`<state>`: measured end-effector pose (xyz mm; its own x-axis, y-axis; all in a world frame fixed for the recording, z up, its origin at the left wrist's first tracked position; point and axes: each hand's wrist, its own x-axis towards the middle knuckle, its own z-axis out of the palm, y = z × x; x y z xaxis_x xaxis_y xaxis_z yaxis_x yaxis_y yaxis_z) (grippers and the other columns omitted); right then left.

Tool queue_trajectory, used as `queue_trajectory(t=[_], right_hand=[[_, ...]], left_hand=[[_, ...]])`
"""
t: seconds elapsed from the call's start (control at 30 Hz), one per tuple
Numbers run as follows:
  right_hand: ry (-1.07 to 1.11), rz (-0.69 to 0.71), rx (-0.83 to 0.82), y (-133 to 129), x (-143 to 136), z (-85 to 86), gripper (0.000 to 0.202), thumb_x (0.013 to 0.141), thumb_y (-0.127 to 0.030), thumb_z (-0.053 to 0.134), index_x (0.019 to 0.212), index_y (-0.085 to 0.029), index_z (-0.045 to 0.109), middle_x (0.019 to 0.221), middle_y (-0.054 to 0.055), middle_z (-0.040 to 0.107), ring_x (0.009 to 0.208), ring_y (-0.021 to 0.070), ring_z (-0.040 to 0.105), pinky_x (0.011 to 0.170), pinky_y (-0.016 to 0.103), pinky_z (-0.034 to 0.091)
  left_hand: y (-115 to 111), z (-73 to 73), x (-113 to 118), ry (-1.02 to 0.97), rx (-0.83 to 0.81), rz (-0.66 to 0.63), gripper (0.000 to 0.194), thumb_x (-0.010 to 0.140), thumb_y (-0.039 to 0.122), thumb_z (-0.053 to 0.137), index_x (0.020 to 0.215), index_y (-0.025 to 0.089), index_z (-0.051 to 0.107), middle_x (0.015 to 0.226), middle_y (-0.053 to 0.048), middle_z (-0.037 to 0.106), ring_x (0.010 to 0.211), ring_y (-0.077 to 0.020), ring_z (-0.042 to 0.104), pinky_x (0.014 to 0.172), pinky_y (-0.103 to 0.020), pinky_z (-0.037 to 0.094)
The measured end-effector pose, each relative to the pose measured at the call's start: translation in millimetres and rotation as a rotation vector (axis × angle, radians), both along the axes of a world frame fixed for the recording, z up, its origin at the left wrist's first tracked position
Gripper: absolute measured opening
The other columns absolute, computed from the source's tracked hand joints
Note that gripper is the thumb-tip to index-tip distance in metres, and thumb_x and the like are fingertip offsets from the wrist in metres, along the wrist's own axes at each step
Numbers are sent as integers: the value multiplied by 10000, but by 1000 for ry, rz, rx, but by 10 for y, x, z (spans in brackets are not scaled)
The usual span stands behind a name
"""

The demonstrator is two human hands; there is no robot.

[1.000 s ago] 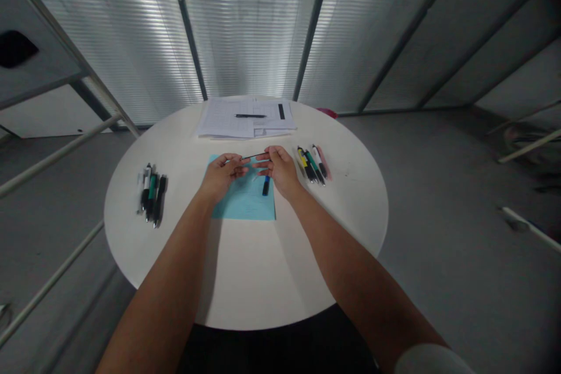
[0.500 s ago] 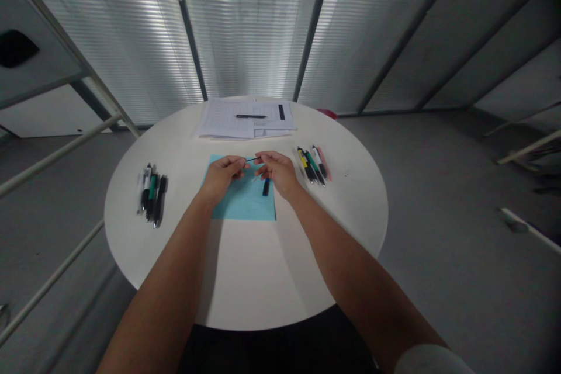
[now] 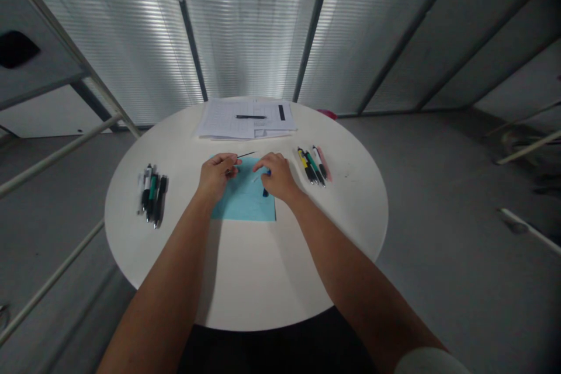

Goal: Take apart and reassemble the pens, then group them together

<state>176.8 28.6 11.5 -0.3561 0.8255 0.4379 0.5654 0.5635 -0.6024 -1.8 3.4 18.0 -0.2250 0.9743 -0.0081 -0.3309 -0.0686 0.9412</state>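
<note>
My left hand [image 3: 214,176] is closed on a thin dark stick that looks like a pen refill [image 3: 247,154]; its free end points right and slightly away from me. My right hand [image 3: 279,177] hovers just right of it, with thumb and forefinger apart and nothing seen between them. Both hands are above a light blue sheet [image 3: 241,207] on the round white table. Under my right hand lies a short dark blue and black pen part [image 3: 265,192], partly covered by the fingers. A small pale piece [image 3: 255,179] near my right fingertips is too small to make out.
Several pens [image 3: 151,194] lie in a group on the left of the white table [image 3: 249,280]. More pens [image 3: 312,166], with yellow, green and white barrels, lie on the right. Printed papers [image 3: 223,120] with a black pen [image 3: 251,117] on top are at the far edge.
My right hand has let go of the refill's right end and moved lower, over the pen part. My left hand keeps the refill, which now tilts up at its free end.
</note>
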Motion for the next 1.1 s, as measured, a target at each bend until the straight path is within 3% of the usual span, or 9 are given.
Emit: queue_trajectory(t=[0.1, 0.23, 0.33, 0.5, 0.7, 0.9, 1.1], right_hand=[[-178, -8, -15, -48, -18, 7, 329, 649, -26, 515, 818, -234, 706, 972, 50, 610, 1010, 231, 470, 881, 400, 286], [-218, -7, -8, -56, 1, -1, 334, 636, 4, 526, 798, -232, 696, 995, 45, 597, 1009, 221, 454, 836, 377, 265], [-268, 40, -15, -50, 18, -22, 259, 651, -15, 568, 704, -232, 698, 1010, 37, 597, 1020, 219, 441, 828, 380, 247], [-308, 48, 0, -43, 26, -51, 193, 714, -87, 616, 643, -244, 701, 1034, 26, 599, 1056, 224, 415, 854, 399, 225], [-318, 24, -3, -36, 33, -42, 198, 744, -66, 565, 708, -226, 676, 1034, 31, 609, 1053, 219, 424, 850, 385, 223], [-226, -110, -38, 3, 34, -29, 231, 751, -46, 475, 782, -220, 625, 909, 12, 652, 992, 203, 463, 831, 361, 227], [-143, -204, -42, 22, 26, -30, 220, 754, -64, 441, 742, -215, 600, 883, -3, 671, 955, 198, 488, 818, 358, 228]], left_hand=[[-4, 4, -6, 180, 31, 77, 160, 643, 262, 773, 738, 156, 700, 746, -71, 688, 571, -118, 535, 561, -265, 416], [5, -21, -19, 412, 105, 130, 86, 660, 208, 746, 736, 178, 719, 748, -70, 691, 706, -169, 601, 676, -290, 458], [15, -60, -34, 530, 131, 155, 64, 658, 202, 735, 720, 197, 725, 735, -56, 675, 696, -177, 576, 708, -306, 463], [14, -126, -50, 740, 188, 93, 80, 670, 177, 708, 717, 233, 739, 740, -59, 675, 765, -218, 568, 787, -340, 449], [16, -190, -34, 1040, 163, 97, 95, 681, 178, 708, 716, 259, 742, 817, -89, 699, 946, -295, 573, 871, -397, 401], [-53, -108, 8, 1366, 137, 32, 200, 775, 267, 595, 897, 260, 753, 970, -79, 697, 1007, -319, 544, 903, -458, 359], [-87, -86, 90, 1494, 143, -52, 236, 774, 388, 630, 932, 273, 761, 993, -91, 679, 1029, -316, 508, 887, -463, 335]])
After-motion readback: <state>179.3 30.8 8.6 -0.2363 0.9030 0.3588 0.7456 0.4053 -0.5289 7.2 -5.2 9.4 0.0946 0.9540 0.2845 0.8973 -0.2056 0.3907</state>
